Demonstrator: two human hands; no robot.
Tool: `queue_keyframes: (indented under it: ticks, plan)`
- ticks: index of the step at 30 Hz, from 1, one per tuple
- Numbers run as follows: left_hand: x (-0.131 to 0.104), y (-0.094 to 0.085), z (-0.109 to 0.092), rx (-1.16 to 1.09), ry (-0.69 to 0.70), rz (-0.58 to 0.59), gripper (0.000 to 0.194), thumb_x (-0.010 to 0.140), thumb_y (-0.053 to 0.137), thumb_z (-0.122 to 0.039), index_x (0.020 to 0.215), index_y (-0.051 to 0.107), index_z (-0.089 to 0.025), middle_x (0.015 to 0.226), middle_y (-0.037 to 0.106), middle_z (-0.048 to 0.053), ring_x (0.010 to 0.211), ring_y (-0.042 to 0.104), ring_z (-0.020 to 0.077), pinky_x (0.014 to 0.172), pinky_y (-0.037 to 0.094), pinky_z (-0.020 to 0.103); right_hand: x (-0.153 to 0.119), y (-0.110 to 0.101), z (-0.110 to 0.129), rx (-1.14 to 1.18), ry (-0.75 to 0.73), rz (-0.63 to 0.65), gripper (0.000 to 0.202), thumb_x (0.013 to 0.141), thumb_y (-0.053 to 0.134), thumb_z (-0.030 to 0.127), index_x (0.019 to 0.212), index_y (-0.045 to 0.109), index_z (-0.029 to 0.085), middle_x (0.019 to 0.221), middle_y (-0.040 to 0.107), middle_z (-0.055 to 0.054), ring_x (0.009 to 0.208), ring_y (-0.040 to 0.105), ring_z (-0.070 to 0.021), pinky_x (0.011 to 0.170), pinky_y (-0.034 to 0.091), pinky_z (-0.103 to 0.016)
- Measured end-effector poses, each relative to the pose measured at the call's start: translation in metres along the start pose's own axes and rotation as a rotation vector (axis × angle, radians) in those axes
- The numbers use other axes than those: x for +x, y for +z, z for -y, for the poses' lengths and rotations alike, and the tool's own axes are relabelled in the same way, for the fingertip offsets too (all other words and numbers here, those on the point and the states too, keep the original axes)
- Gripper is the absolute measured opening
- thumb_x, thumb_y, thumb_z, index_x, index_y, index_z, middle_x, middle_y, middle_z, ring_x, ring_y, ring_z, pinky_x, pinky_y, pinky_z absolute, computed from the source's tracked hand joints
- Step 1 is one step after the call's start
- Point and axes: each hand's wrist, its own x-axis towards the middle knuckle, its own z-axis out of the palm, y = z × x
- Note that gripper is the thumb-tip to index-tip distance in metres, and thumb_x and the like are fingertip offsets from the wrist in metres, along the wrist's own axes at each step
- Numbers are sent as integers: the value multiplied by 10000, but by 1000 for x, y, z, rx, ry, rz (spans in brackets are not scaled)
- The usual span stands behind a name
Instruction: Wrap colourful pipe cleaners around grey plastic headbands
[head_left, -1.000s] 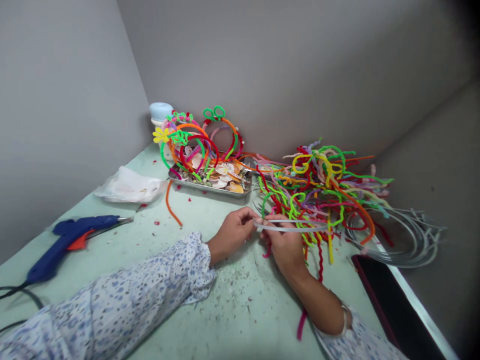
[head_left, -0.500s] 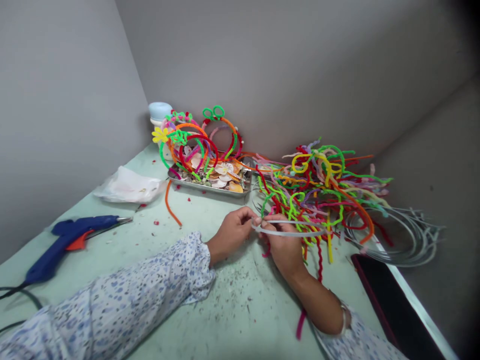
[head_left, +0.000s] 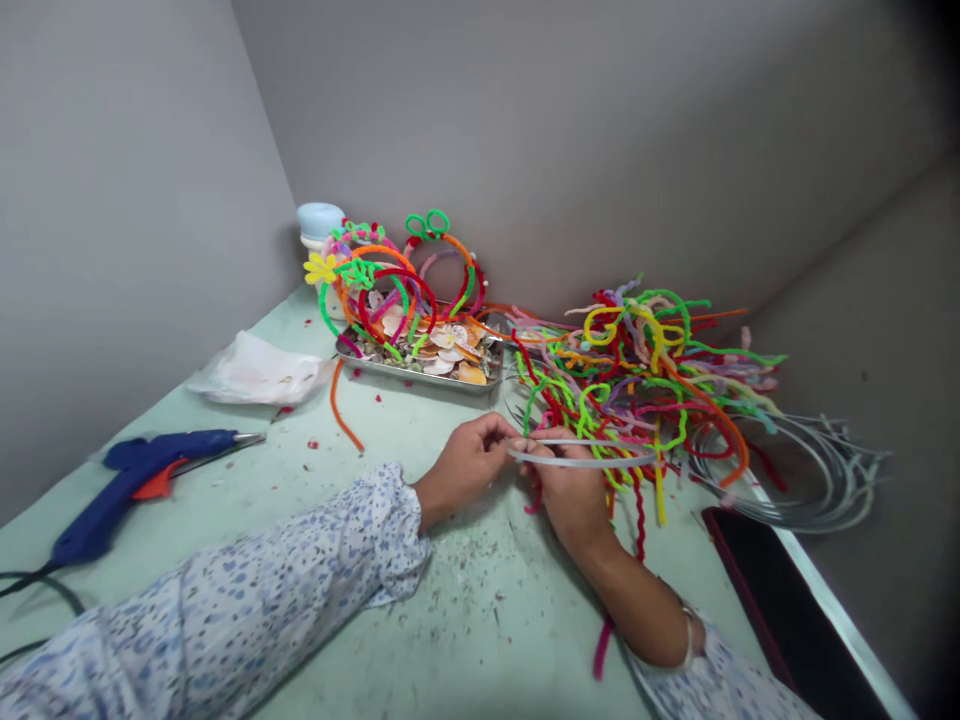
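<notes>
A thin grey headband (head_left: 600,461) lies sideways in front of me, its curve pointing right over the pile. My right hand (head_left: 574,490) pinches it near one end, fingers wrapped round the band. Close against that end, my left hand (head_left: 469,465) has thumb and forefinger pressed together on a green pipe cleaner (head_left: 529,405), which sticks up between the two hands. The exact contact at the fingertips is hidden. Several bright pipe cleaners (head_left: 600,400) lie tangled just beyond my right hand.
A metal tray (head_left: 420,380) holds shells and pipe-cleaner-wrapped headbands (head_left: 386,265). Left are a blue glue gun (head_left: 142,480) and a plastic bag (head_left: 259,370). Grey headbands (head_left: 832,480) and a dark phone-like slab (head_left: 787,620) lie right. An orange pipe cleaner (head_left: 341,415) lies near the tray.
The headband has shifted slightly to the right in my fingers. Both hands stay in nearly the same place, still pinched together.
</notes>
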Motion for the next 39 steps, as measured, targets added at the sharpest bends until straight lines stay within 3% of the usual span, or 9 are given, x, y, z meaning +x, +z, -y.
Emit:
queue_keyframes:
  ticks: [10,19,26,33,39]
  plan:
    - [0,-1,0,10,21,-5,320,757,654,-440,682,539,-151,532,504,-40,490,433,81,497,320,212,1,-1,-5,-49,-83,4,208,775,620,376,854,580,187,591,596,16,508,513,-139,473,402,-238]
    - [1,-3,4,154,15,-71,258,795,587,-381,681,502,-166,524,422,-63,496,362,86,492,263,227,1,-2,-13,-80,-147,28,231,819,575,411,799,617,185,595,592,8,532,521,-144,512,416,-253]
    - [0,-3,2,216,33,-107,188,780,556,-299,655,497,-172,540,434,-57,521,383,93,525,292,232,-2,-1,-12,-101,-170,22,227,818,591,410,861,641,193,624,613,2,554,545,-156,529,436,-261]
    - [1,-3,3,219,34,-126,225,781,542,-309,619,449,-183,528,379,-62,512,346,91,500,260,231,-5,0,-8,-115,-213,20,209,812,615,380,899,624,191,748,662,-31,632,596,-166,604,480,-281]
    - [4,-3,4,183,20,-124,225,786,549,-330,641,498,-166,556,427,-52,532,373,89,521,285,227,-4,0,-8,-133,-252,23,183,816,601,363,891,612,197,790,655,-32,662,597,-161,604,474,-270]
